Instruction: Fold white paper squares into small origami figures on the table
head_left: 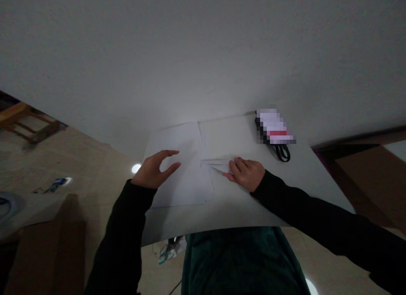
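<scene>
In the head view, the left hand (154, 169) is open, thumb and forefinger parted, holding nothing, above flat white paper sheets (187, 187). The right hand (246, 173) has its fingers curled closed on the right end of a narrow, pointed piece of folded white paper (217, 163); that piece lies to the right of the left hand, its tip over the sheets' right edge. Working it well likely calls for light, even pressure along the crease (thin paper probably skews easily), with the free hand steadying the tip.

The white tabletop (177, 225) meets a plain grey wall (190, 53). Near its back stands or lies a blurred white-and-red object (274, 125) with a black strap loop (282, 153). Beyond are a pale tiled floor (98, 168), brown wooden furniture (19, 117) and brown cardboard (44, 257); dark green cloth (237, 261) hangs below the near edge.
</scene>
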Available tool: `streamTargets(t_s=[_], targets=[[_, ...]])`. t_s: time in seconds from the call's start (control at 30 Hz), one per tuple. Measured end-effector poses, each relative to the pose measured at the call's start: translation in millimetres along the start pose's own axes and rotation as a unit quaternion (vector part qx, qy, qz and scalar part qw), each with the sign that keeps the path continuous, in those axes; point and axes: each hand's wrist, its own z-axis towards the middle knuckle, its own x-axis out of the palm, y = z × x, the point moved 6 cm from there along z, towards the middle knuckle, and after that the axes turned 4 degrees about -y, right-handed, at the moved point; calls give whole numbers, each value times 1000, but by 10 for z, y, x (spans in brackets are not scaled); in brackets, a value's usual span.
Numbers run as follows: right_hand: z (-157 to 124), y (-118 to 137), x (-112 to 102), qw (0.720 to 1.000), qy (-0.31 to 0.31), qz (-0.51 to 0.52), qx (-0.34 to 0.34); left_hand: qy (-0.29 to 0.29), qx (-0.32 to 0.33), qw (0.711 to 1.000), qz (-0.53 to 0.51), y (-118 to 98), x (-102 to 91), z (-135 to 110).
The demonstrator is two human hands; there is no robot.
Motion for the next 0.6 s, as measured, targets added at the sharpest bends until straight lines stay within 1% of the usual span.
streamTargets(t_s=[0.03, 0.07, 0.13, 0.23, 0.3, 0.33, 0.37, 0.4, 0.43, 0.47, 0.53, 0.6], targets=[[35, 7, -9, 1000, 4, -9, 2, -12, 2, 999, -41, -48, -9, 103], [72, 11, -20, 1000, 8, -15, 6, -6, 10, 996, -86, -99, 30, 208], [142, 3, -30, 1000, 18, -15, 8, 12, 20, 988, -150, -156, 179, 405], [222, -74, 10, 998, 53, 27, -4, 24, 4, 979, -202, -102, 460, 616], [251, -177, 58, 994, 82, 76, 1, 6, -29, 964, -265, -11, 606, 673], [262, -248, 77, 990, 89, 107, 22, 0, -45, 954, -296, 28, 667, 676], [270, -331, 88, 984, 88, 147, 60, -17, -63, 942, -329, 68, 705, 668], [274, -419, 97, 971, 79, 197, 111, -30, -82, 928, -363, 98, 737, 652], [272, -500, 107, 949, 67, 259, 169, -36, -99, 912, -395, 114, 765, 633], [265, -561, 124, 916, 56, 328, 223, -38, -115, 897, -426, 115, 791, 616], [252, -604, 177, 829, 52, 468, 301, -15, -133, 870, -475, 56, 849, 594], [244, -576, 239, 733, 78, 579, 349, 49, -125, 856, -500, -96, 918, 579]])
